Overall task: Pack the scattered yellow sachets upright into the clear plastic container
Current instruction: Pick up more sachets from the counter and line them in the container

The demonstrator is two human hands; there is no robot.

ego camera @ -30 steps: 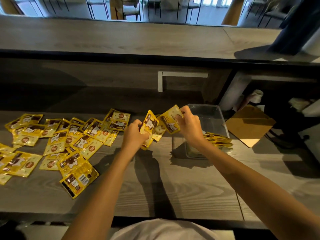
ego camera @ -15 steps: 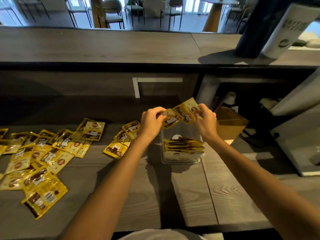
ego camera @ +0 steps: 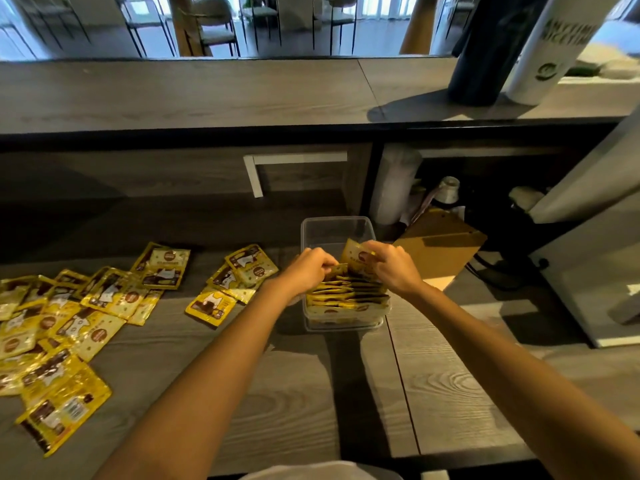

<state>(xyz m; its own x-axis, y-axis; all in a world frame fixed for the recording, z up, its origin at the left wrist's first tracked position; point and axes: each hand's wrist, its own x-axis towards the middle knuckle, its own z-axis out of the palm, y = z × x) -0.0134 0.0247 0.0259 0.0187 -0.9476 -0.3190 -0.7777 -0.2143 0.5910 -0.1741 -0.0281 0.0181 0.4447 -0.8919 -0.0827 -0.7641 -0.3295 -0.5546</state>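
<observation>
Head view. Left hand (ego camera: 306, 268) and right hand (ego camera: 391, 268) meet over the clear container (ego camera: 334, 226), fingers of both curled. Between them: held sachets (ego camera: 356, 255), one or two overlapping, count not resolvable. The right hand pinches the upper right part and the left hand pinches the left edge. Held sachets are tilted, lower edge at the far end of the packed row (ego camera: 346, 296). Packed row stands on edge and fills the near half of the container; the far half shows bare plastic.

Surroundings: small cluster of sachets (ego camera: 239, 277) lies flat just left of the left forearm. The main scatter (ego camera: 100, 299) lies further left, pieces overlapping, and reaches the frame edge. A brown board (ego camera: 440, 247) lies just beyond and right of the container. The hands hide the middle of the container.

Surface (ego camera: 311, 393): grey wood grain, with a seam running toward the container's right side. A raised ledge (ego camera: 207, 95) runs across behind it, carrying a dark cylinder (ego camera: 485, 46) and a white cylinder (ego camera: 554, 46) with blurred print. A white bracket (ego camera: 277, 164) sits on the panel below the ledge. Chairs (ego camera: 214, 22) stand on a pale floor beyond.
</observation>
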